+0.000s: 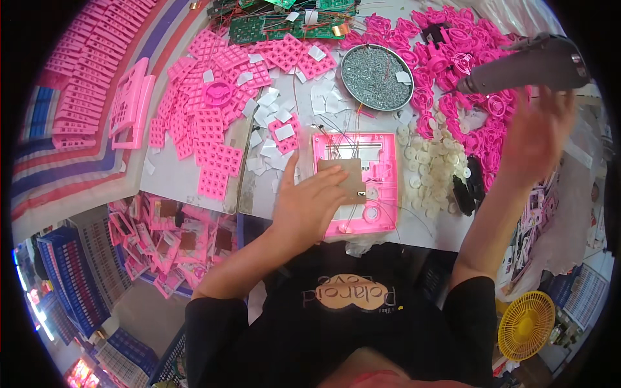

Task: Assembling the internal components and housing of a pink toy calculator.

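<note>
My left hand [309, 205] lies with fingers stretched out over a brown rectangular board [343, 182], pressing on it inside a pink plastic casing [387, 194]. Thin wires run out from around the board. On the right, my raised right hand [538, 132] is slightly blurred, its fingers closed at the underside of a dark grey power screwdriver [527, 66]. The tool's tip points left, above a heap of pink plastic parts [424, 97]. A round metal tray [377, 77] of small screws stands beyond the casing.
Pink keypad pieces [210, 126] and white paper squares [268, 155] spread to the left. Pale discs [427, 171] and black parts [463, 195] lie right of the casing. Green circuit boards [278, 28] are at the back. A bin of pink assemblies [169, 242] sits lower left; a yellow basket [526, 325], lower right.
</note>
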### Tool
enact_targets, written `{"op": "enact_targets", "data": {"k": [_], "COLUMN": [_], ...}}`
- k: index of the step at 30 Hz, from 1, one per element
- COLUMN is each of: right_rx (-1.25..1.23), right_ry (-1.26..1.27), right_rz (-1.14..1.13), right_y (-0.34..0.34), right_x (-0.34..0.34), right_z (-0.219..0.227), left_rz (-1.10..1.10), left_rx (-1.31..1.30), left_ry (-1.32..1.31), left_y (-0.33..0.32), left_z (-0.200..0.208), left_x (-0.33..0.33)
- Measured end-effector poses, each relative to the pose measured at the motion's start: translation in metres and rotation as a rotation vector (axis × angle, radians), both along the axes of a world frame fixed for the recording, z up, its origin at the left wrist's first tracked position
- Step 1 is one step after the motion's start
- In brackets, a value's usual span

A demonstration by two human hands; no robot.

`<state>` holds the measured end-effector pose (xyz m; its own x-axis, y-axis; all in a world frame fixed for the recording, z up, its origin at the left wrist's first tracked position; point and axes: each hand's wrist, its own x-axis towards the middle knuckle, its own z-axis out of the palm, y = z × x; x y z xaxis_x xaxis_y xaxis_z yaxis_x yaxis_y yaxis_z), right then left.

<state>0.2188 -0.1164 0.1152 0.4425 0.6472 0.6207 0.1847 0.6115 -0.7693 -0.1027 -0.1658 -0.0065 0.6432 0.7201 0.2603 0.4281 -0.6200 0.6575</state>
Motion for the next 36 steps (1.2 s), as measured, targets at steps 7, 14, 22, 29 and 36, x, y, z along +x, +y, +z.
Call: {"op": "enact_targets", "data": {"k": [7,14,22,29,36], "right_rx": [-0.446,-0.23,-0.282,-0.274,-0.325], "right_ry": [-0.005,0.177,0.203,0.073,0.059], "right_rz": [0.861,0.88,0.863,0.725,0.646], "right_y": [0.034,-0.047,-0.057,-0.059,-0.05], "right_x": [-0.04,-0.139,-0.147,-0.14,-0.132], "right_z": [-0.026,-0.055,-0.071,-0.073,-0.084], "left_rz": [0.084,0.147,0.133,0.171,0.079], "left_rx": [-0.064,-0.03,-0.031,-0.047,0.091], "left_ry": [-0.051,-0.142,-0.186,-0.084,0.057], "left_y": [-0.004,-0.008,-0.006,-0.009,-0.01], "left_z": [-0.011,-0.015,-0.017,-0.002,-0.012], "left_x": [-0.006,-0.001,-0.002,0.004,-0.001]}}
